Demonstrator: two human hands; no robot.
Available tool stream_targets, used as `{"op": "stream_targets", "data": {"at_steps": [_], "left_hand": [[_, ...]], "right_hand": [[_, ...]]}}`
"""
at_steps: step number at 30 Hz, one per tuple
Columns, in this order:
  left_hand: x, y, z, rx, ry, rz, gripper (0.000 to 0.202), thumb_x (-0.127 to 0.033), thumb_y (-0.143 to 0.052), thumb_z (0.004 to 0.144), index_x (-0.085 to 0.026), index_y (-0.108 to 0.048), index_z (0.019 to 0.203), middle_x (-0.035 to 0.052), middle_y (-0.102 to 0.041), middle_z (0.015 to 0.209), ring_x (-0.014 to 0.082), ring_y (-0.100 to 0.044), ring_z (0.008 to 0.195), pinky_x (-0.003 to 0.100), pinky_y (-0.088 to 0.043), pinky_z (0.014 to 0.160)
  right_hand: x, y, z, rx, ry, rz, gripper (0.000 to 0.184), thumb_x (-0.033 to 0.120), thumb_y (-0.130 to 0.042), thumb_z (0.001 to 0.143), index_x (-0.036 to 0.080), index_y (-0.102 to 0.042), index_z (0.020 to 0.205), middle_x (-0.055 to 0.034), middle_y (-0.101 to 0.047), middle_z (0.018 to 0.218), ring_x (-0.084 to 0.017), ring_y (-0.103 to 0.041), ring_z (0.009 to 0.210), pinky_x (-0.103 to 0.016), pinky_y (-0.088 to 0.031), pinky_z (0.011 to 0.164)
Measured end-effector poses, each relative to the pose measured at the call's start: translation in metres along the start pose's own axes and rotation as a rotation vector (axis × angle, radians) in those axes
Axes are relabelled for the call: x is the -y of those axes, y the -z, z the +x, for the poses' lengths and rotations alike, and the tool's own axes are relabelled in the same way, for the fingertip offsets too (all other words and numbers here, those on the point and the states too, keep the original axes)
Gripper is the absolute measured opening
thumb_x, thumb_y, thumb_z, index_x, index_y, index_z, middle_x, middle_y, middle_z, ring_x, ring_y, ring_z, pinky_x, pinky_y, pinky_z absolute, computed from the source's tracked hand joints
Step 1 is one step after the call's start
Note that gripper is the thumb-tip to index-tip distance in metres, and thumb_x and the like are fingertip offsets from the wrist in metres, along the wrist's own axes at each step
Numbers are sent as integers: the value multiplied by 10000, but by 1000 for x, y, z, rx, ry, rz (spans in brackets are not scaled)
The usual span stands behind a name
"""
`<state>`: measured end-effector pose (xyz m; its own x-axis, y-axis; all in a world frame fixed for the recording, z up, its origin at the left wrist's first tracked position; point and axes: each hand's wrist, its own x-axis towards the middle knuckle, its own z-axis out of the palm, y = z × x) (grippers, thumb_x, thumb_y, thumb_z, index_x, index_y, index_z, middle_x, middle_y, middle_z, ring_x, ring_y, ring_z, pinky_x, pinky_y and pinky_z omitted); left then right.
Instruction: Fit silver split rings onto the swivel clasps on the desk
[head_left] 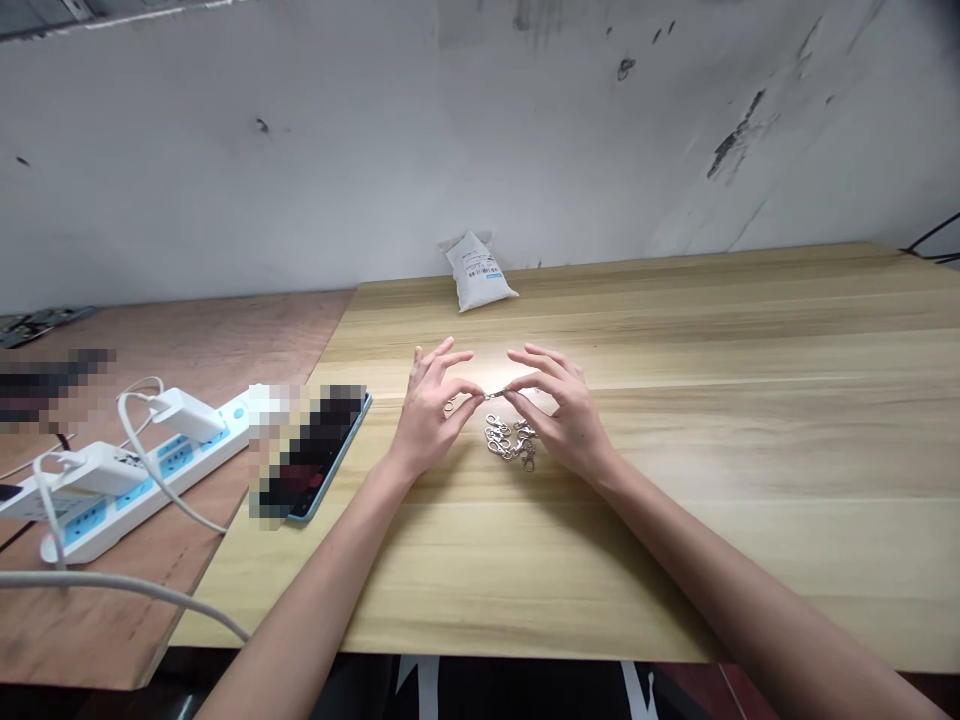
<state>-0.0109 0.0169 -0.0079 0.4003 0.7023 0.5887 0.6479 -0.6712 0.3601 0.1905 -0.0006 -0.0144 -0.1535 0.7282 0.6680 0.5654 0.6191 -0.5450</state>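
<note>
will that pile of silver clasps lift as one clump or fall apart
The pile of silver lobster clasps will probably lift as a tangle, since they lie overlapping and seem hooked together. Each looks light and stiff, being metal. Loose ones would likely slide, not roll, on the smooth wooden tabletop, given their uneven shapes.

Wood-grain surface [675, 570], light-toned, with a white sealed sachet [480, 272] leaning against the scuffed white wall [480, 130]. Smartphone [327, 480], blue-edged, pixelated, at its left edge. Adjoining plywood surface [90, 620] carries a white power strip [150, 480] with blue sockets, two white plug-in chargers [187, 415] and white cables [112, 585].
</note>
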Motion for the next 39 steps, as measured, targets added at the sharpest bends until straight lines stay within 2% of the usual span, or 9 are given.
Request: {"op": "stream_targets", "data": {"at_steps": [5, 12, 19, 25, 27, 32, 39], "left_hand": [[0, 1, 1, 10, -6, -11, 97, -233, -595, 911, -235, -683, 870, 36, -540, 1384, 240, -264, 1463, 595, -121, 1206], [-2, 2, 1, 42, 52, -79, 81, -242, -626, 892, -235, -695, 850, 41, -520, 1417, 256, -254, 1463, 629, -128, 1185], [-3, 5, 1, 134, 136, -264, 74, -270, -640, 884, -257, -713, 881, 33, -539, 1402, 252, -276, 1452, 617, -266, 1144], [-10, 0, 0, 149, 74, -223, 64, -259, -653, 874, -252, -715, 856, 40, -553, 1378, 259, -281, 1444, 617, -247, 1147], [-12, -2, -1, 156, 54, -181, 60, -253, -658, 870, -249, -710, 841, 37, -559, 1369, 263, -287, 1440, 621, -224, 1152], [-10, -3, -1, 94, 61, -132, 56, -248, -659, 869, -248, -704, 837, 38, -565, 1355, 263, -306, 1425, 612, -240, 1143], [-3, -1, 0, 21, 104, -111, 58, -246, -640, 883, -247, -697, 871, 47, -565, 1342, 269, -335, 1402, 599, -307, 1101]], "right_hand": [[-1, -1, 0, 2, 4, -8, 46, 213, -640, 876, 248, -665, 861, -61, -678, 1210, -282, -517, 1258, -529, -375, 1014], [1, 0, 0, -5, 24, 21, 56, 214, -638, 882, 247, -678, 859, -54, -692, 1162, -272, -543, 1215, -512, -394, 999], [3, 6, 2, 40, -17, 168, 77, 238, -625, 894, 278, -691, 903, -39, -692, 1110, -258, -555, 1191, -496, -430, 987], [9, 3, 0, 66, -167, 294, 100, 300, -625, 892, 249, -686, 831, -17, -718, 845, -206, -650, 833, -428, -476, 884], [11, 2, 0, 59, -194, 326, 112, 319, -627, 888, 245, -692, 833, -19, -718, 835, -201, -650, 807, -404, -488, 844], [8, 1, 1, 41, -217, 397, 101, 300, -642, 875, 230, -712, 851, -26, -720, 851, -193, -661, 819, -358, -507, 790], [3, 0, 0, 31, -310, 419, 105, 316, -664, 840, 219, -703, 842, -34, -743, 848, -199, -691, 818, -362, -535, 782]]}}
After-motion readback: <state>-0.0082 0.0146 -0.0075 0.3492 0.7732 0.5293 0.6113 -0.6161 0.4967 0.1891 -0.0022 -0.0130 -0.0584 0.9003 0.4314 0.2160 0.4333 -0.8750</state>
